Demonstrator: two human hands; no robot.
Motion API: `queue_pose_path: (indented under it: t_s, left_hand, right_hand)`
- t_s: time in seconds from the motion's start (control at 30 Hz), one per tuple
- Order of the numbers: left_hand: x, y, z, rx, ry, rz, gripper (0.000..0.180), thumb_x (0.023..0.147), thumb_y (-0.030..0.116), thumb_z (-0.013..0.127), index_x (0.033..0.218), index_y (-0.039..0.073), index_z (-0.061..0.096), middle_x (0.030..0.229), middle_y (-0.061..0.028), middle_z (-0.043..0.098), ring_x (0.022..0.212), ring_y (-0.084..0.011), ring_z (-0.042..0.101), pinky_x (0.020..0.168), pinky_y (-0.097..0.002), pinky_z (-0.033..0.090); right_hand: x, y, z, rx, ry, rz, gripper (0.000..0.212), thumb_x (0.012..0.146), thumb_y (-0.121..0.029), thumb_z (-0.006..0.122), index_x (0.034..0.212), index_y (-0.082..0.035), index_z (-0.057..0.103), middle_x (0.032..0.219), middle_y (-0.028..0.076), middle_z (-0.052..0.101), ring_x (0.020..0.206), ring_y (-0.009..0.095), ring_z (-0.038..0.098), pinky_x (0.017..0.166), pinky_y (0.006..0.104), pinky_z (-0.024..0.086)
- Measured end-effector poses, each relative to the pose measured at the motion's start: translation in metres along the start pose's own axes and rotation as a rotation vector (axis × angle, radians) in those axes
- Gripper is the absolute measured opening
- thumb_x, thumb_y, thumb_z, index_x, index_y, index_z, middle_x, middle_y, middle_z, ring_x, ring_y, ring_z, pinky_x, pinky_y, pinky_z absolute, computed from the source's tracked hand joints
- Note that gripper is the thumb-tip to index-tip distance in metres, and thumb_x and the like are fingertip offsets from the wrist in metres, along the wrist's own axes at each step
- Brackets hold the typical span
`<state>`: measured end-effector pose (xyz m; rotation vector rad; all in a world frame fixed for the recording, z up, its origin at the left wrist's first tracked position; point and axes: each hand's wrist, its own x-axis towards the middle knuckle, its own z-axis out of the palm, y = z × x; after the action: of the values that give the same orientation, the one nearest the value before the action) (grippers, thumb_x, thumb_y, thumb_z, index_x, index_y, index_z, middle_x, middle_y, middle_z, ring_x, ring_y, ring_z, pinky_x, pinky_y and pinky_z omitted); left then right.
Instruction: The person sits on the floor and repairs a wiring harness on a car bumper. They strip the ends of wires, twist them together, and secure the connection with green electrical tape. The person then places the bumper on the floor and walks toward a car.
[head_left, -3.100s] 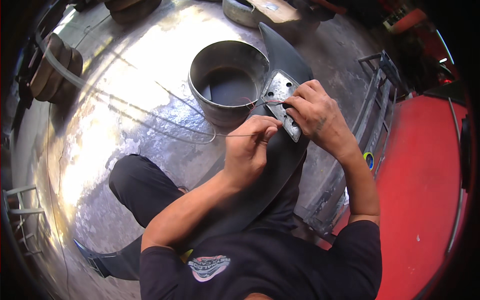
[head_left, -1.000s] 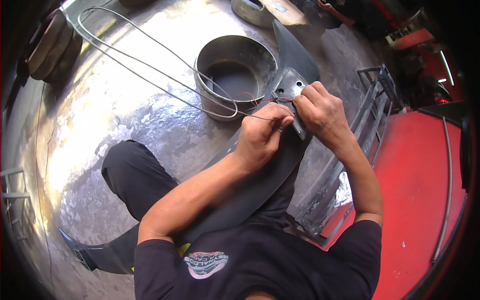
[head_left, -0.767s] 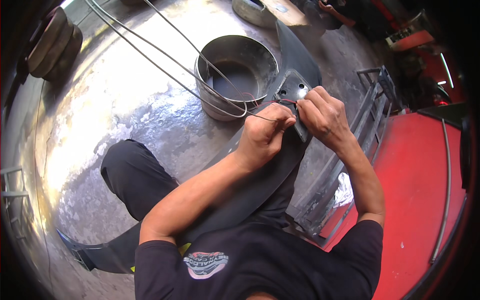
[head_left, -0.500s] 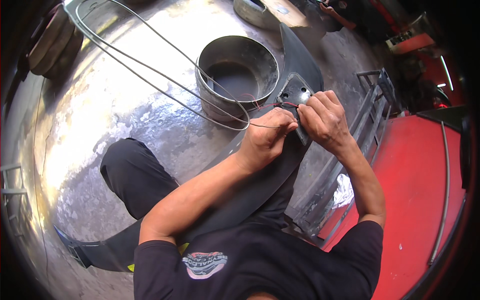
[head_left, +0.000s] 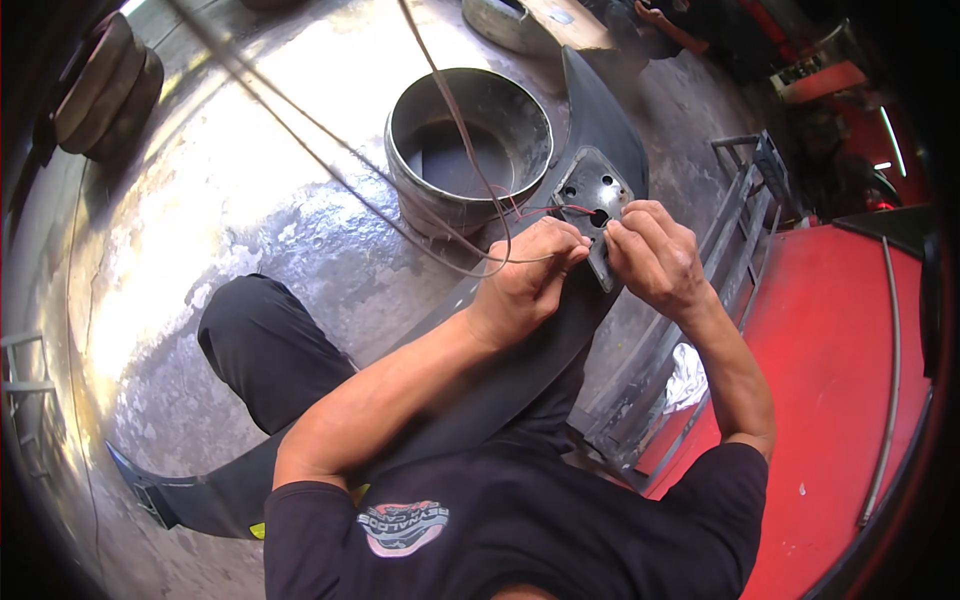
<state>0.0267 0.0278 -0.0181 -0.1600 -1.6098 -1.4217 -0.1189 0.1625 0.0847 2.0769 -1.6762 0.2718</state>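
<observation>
Red wire [head_left: 560,210] is the thing in play, a thin strand running into the middle hole of a grey plastic plate [head_left: 597,205] fixed near the upper end of a long dark fender panel [head_left: 600,110], which lies across the person's lap. Left hand [head_left: 525,280], fingers pinched together on the strand just short of the plate; right hand [head_left: 655,255], fingertips closed on the wire right at the plate's lower edge. Looks like the threading step, feeding the lead through that hole. The next move, I'd judge, calls for a steady pinch and a straight, gentle pull, so the strand doesn't kink at the opening. Long loops of dull wire [head_left: 450,120] sweep away up and across the shiny concrete floor [head_left: 220,220]. Just beyond the plate sits one round metal tub [head_left: 468,140], open and empty-looking. Count: two hands, one plate with several small holes, one tub, one fender panel. A grey metal frame [head_left: 700,300] lies at the right, beside a red surface [head_left: 830,380], and stacked tyres [head_left: 100,85] sit far left.
</observation>
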Motion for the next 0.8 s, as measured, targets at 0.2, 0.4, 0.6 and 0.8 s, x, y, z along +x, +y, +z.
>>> queue_pose_path:
  t_s: [0.2,0.4,0.6,0.8]
  left_hand:
    - [0.001,0.001,0.004,-0.036,-0.006,-0.077,0.016,0.094,-0.011,0.066,0.106,0.000,0.068,0.099,-0.0152,0.074,0.087,-0.0291,0.073,0.077,-0.0367,0.058]
    - [-0.001,0.001,0.005,-0.064,-0.006,-0.096,0.016,0.093,-0.012,0.066,0.105,-0.002,0.067,0.099,-0.0158,0.073,0.087,-0.0295,0.072,0.077,-0.0359,0.057]
    - [0.001,0.001,0.001,-0.079,0.021,-0.079,0.015,0.090,-0.015,0.067,0.101,-0.005,0.067,0.098,-0.0173,0.072,0.087,-0.0314,0.072,0.077,-0.0363,0.057]
    - [0.001,0.000,0.000,-0.069,0.013,-0.039,0.014,0.089,-0.015,0.068,0.097,-0.004,0.065,0.096,-0.0174,0.072,0.087,-0.0326,0.072,0.076,-0.0374,0.056]
  right_hand:
    - [0.001,0.007,0.003,0.141,0.066,0.194,0.013,0.079,0.005,0.075,0.090,0.001,0.069,0.089,0.013,0.067,0.083,0.031,0.070,0.071,0.0398,0.059]
    - [0.007,0.005,0.004,0.125,0.009,0.303,0.008,0.083,-0.002,0.074,0.091,-0.001,0.072,0.089,0.010,0.066,0.086,0.029,0.066,0.076,0.0414,0.056]
    - [0.011,0.003,0.006,0.035,-0.053,0.269,0.010,0.085,-0.008,0.076,0.093,-0.003,0.073,0.091,0.008,0.066,0.093,0.027,0.062,0.082,0.0407,0.050]
    - [0.017,0.008,0.014,0.035,-0.138,0.278,0.011,0.088,-0.009,0.075,0.084,-0.003,0.067,0.085,0.010,0.060,0.088,0.030,0.059,0.079,0.0425,0.049]
